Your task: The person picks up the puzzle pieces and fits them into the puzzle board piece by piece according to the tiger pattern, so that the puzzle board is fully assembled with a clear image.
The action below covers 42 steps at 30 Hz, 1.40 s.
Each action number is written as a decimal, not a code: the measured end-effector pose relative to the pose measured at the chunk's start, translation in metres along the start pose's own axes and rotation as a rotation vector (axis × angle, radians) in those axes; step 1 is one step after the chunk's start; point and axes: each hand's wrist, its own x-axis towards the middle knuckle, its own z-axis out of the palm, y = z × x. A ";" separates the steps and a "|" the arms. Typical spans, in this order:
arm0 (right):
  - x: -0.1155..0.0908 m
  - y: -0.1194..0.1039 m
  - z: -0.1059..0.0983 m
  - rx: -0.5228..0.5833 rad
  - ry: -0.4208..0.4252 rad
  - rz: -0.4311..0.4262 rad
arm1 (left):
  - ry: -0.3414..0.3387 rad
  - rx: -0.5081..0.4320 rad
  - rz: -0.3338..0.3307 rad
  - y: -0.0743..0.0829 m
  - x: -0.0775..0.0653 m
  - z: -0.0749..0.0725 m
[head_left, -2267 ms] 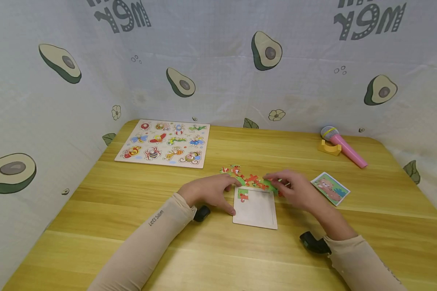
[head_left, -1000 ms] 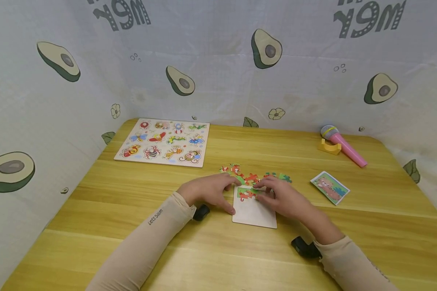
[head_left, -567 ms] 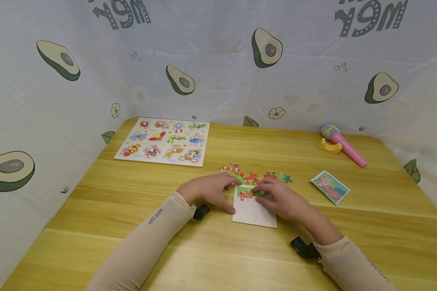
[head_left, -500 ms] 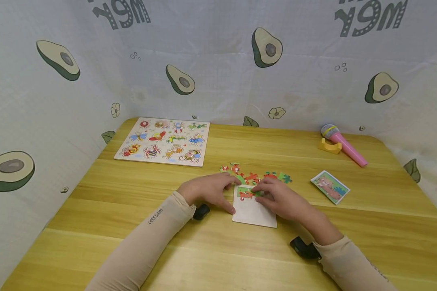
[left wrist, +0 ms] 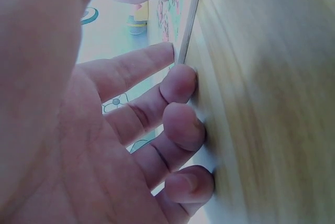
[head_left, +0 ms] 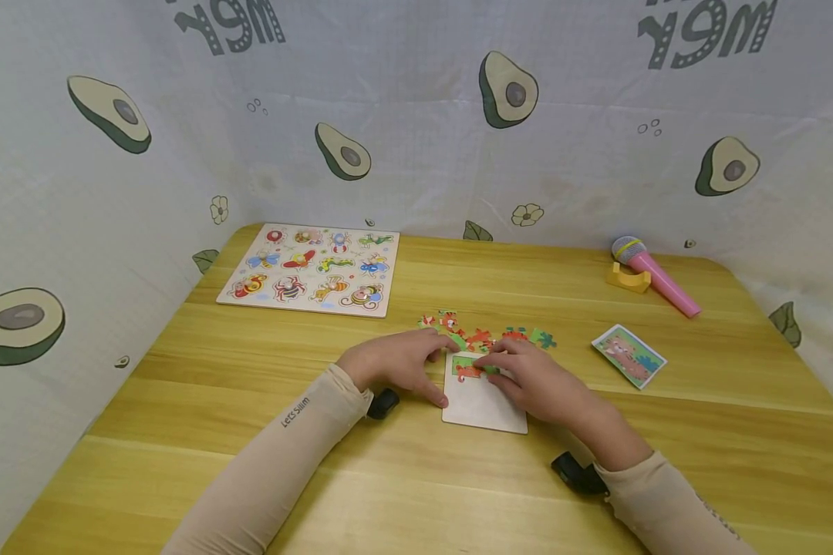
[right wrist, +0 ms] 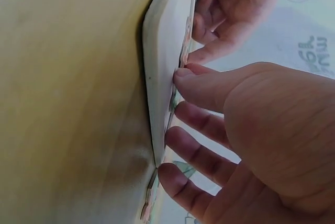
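"Scanning the bench (head_left: pixel 416 493) through my head view, I find plenty around the work. An insect puzzle board (head_left: pixel 305 307) lies at the far left; at the far right, a pink microphone (head_left: pixel 666 285) lies beside a yellow stand (head_left: pixel 628 279). A picture card (head_left: pixel 628 356) is nearer, past the right hand (head_left: pixel 537 378). An avocado-print curtain (head_left: pixel 416 116) hangs behind."

"What blocks your sight?"

"The right hand hides the tray's far right corner, and loose pieces (head_left: pixel 481 337) crowd just beyond its far edge."

"And the tray (head_left: pixel 484 405)?"

"Flat on the bench, between both hands. The left hand (head_left: pixel 399 362) is spread, thumb and forefinger touching its left side without wrapping round it. On the right, thumb and forefinger pinch a green piece (head_left: pixel 490 370) next to the placed pieces (head_left: pixel 463 370) along the far edge."

"Anything different from two seconds ago?"

"Yes. In that frame the right hand is out over the loose pieces, and I count a single piece in the tray's far left corner. Now it is over the tray and the row runs longer. The left hand sits where it was."
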 end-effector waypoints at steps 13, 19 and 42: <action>-0.001 -0.006 -0.002 -0.156 -0.017 -0.020 | -0.007 -0.018 0.000 -0.001 0.000 0.000; -0.002 -0.009 -0.004 -0.186 -0.033 -0.006 | -0.007 -0.011 0.009 -0.002 0.002 0.000; 0.000 -0.006 -0.008 -0.086 -0.079 0.006 | -0.011 -0.004 0.006 -0.002 0.002 -0.001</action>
